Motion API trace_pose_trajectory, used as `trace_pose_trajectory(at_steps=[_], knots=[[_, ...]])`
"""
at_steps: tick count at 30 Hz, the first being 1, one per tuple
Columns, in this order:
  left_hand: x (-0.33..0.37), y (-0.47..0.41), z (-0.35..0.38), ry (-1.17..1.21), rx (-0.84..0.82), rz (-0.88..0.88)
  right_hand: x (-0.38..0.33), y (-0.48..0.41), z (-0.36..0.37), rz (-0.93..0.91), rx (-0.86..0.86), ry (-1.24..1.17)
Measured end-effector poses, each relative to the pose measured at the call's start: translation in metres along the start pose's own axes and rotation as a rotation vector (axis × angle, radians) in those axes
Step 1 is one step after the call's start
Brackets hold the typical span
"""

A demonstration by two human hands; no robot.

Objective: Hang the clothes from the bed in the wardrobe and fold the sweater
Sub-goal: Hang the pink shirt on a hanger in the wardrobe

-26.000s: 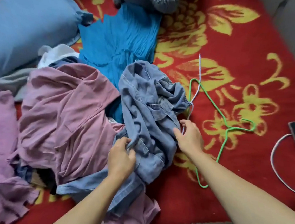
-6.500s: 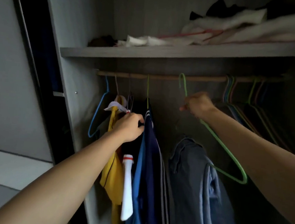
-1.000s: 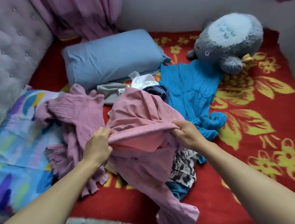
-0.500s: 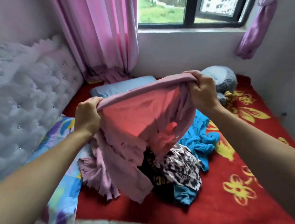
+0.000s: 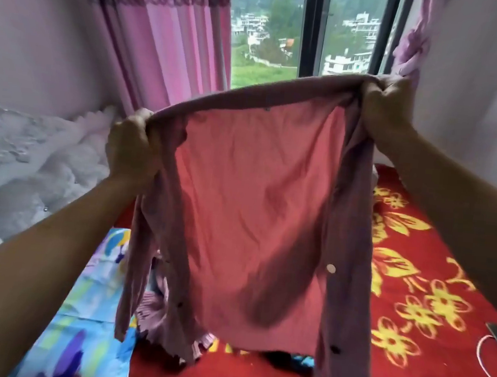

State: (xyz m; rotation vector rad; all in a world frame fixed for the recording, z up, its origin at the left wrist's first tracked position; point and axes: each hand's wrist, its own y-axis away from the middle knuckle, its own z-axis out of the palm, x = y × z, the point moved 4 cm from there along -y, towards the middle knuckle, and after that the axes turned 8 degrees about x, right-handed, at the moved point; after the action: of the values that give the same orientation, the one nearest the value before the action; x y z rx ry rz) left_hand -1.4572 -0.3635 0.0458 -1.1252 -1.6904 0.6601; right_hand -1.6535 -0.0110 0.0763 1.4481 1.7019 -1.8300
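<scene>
step: spreading shirt [image 5: 255,204] for hanging | left hand [image 5: 131,145]: fingers curled round one shoulder | right hand [image 5: 386,107]: gripping the other | shirt hangs between and below both fists, over bed [image 5: 412,293] | next: probably a hanger into the shoulders

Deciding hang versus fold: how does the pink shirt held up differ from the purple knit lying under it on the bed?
The pink shirt hangs spread open in the air, gripped at its top edge by the left hand and right hand; the purple knit lies bunched on the bed. The shirt is smooth, thin cloth with buttons down its front; the knit is ribbed with a frilly hem. Both are pinkish purple.
</scene>
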Motion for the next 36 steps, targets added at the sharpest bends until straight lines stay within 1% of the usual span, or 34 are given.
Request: trace_pose_trajectory(at_steps=[2, 4, 6, 8, 9, 11, 13, 16, 19, 21, 23, 25, 26, 27, 29, 31, 33, 36], knots=[[0.005, 0.006, 0.019, -0.004, -0.073, -0.029, 0.024, 0.004, 0.002, -0.034, -0.092, 0.138], [0.003, 0.023, 0.049, -0.041, -0.204, -0.078, 0.062, 0.017, 0.008, -0.067, -0.208, 0.329], [-0.004, 0.052, 0.088, -0.121, -0.373, -0.112, 0.110, 0.040, 0.017, -0.044, -0.403, 0.482], [-0.011, 0.089, 0.125, -0.214, -0.531, -0.134, 0.163, 0.066, 0.027, 0.036, -0.614, 0.557], [-0.014, 0.108, 0.140, -0.264, -0.584, -0.150, 0.187, 0.079, 0.030, 0.080, -0.703, 0.572], [-0.019, 0.142, 0.166, -0.325, -0.633, -0.198, 0.230, 0.101, 0.040, 0.150, -0.847, 0.551], [-0.022, 0.169, 0.188, -0.300, -0.687, -0.240, 0.262, 0.117, 0.052, 0.168, -0.942, 0.527], [-0.030, 0.197, 0.213, -0.175, -0.780, -0.368, 0.294, 0.124, 0.075, 0.099, -1.017, 0.512], [-0.043, 0.216, 0.217, -0.105, -0.778, -0.469, 0.308, 0.116, 0.102, 0.054, -1.022, 0.401], [-0.049, 0.221, 0.207, -0.031, -0.720, -0.569, 0.305, 0.116, 0.124, 0.024, -1.005, 0.330], [-0.051, 0.223, 0.191, 0.030, -0.632, -0.708, 0.290, 0.124, 0.149, 0.007, -1.001, 0.245], [-0.058, 0.224, 0.168, 0.097, -0.571, -0.803, 0.266, 0.140, 0.172, -0.010, -1.054, 0.129], [-0.061, 0.225, 0.154, 0.119, -0.575, -0.837, 0.251, 0.150, 0.180, -0.032, -1.116, 0.063], [-0.068, 0.226, 0.137, 0.127, -0.589, -0.838, 0.234, 0.159, 0.186, -0.072, -1.199, 0.012], [-0.079, 0.225, 0.093, 0.021, -0.616, -0.746, 0.198, 0.177, 0.196, -0.214, -1.370, -0.021], [-0.088, 0.224, 0.043, -0.068, -0.553, -0.712, 0.162, 0.195, 0.203, -0.325, -1.481, 0.011], [-0.090, 0.225, -0.009, -0.130, -0.474, -0.694, 0.121, 0.217, 0.207, -0.408, -1.541, -0.010], [-0.083, 0.240, -0.090, -0.242, -0.405, -0.716, 0.050, 0.264, 0.202, -0.571, -1.559, -0.096]])
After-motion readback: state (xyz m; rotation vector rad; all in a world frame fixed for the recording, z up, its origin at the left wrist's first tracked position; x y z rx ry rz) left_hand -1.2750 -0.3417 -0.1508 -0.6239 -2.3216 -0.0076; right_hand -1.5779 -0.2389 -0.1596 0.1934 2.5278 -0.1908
